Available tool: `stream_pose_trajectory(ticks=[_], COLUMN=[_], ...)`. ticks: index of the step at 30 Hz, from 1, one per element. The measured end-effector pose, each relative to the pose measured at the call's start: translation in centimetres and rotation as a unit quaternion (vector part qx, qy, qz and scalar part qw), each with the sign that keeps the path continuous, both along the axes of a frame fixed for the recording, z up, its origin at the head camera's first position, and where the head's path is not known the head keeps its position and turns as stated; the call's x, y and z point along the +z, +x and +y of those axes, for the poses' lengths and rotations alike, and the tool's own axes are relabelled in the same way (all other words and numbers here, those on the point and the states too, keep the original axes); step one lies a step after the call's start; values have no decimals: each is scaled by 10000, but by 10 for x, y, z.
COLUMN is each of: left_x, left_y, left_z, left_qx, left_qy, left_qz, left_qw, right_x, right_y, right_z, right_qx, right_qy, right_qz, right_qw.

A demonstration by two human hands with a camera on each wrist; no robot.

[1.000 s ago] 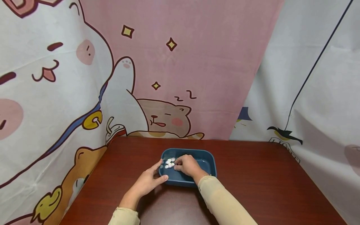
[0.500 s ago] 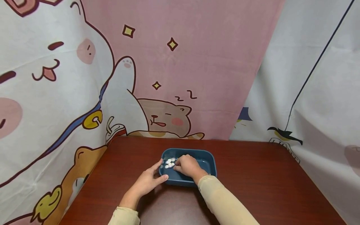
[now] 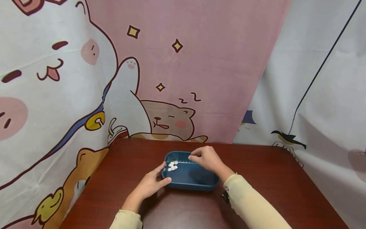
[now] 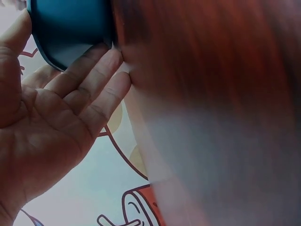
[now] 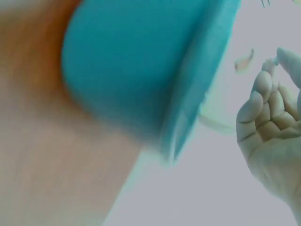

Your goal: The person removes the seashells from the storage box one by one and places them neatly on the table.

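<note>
A blue plastic tray (image 3: 190, 187) sits on the table, with a small heap of white pieces (image 3: 172, 166) at its left end. My left hand (image 3: 150, 184) steadies the tray's near left corner, thumb at the front rim and fingertips at the left side. In the left wrist view its long, nearly straight fingers (image 4: 96, 82) lie against the outer wall. Raised over the tray's far right part, my right hand (image 3: 207, 157) pinches a tiny whitish piece (image 5: 276, 61) between thumb and forefinger, mostly hidden by the fingertips. Its other fingers are curled in.
The dark red-brown table (image 3: 257, 178) extends to both sides of the tray. A cartoon-printed cloth (image 3: 217, 63) hangs behind and along the sides. A small black object (image 3: 225, 196) shows below the right sleeve cuff.
My right hand has lifted from beside the white heap and moved up and to the right. The left hand and the tray stay where they were.
</note>
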State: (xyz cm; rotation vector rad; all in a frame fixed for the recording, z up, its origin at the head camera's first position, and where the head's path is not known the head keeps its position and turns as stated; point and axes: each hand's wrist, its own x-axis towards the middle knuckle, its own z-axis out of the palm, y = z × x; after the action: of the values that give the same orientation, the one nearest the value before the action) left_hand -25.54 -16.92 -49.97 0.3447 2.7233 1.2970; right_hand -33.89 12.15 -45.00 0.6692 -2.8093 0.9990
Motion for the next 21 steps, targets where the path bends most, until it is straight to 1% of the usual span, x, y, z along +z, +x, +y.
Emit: stream_pose_trajectory(ticks=[2,5,7,9,12,15,18,21], left_x=[0,1,2,1,1,1,1,2], left_y=[0,0,0,0,0,0,-1,0], left_z=[0,0,0,-1,-2,-2,-1,-1], left_qx=[11,43,49,60,79,74,42,47], left_qy=[-17,-14,-1,-9,-42,-42,-16,-5], left_qz=[14,-19,-44,-59,-73,-87,-96,-107], left_qw=[10000,10000,10000,10000,9999,9999,9999,9999], right_x=[6,5,-4,-15,-34,-49,-61,-68], right_y=[-2,-6,-10,-12,-15,-16,-16,-17], right_z=[27,69,94,112,128,133,134,132], right_qx=[-441,-1112,-1430,-1587,-1562,-1455,-1419,-1372], right_qy=[-130,-127,-28,136,517,919,1207,1284], right_qz=[34,-30,-132,-330,-635,-865,-874,-743], right_qw=[9989,9937,9896,9867,9843,9813,9786,9794])
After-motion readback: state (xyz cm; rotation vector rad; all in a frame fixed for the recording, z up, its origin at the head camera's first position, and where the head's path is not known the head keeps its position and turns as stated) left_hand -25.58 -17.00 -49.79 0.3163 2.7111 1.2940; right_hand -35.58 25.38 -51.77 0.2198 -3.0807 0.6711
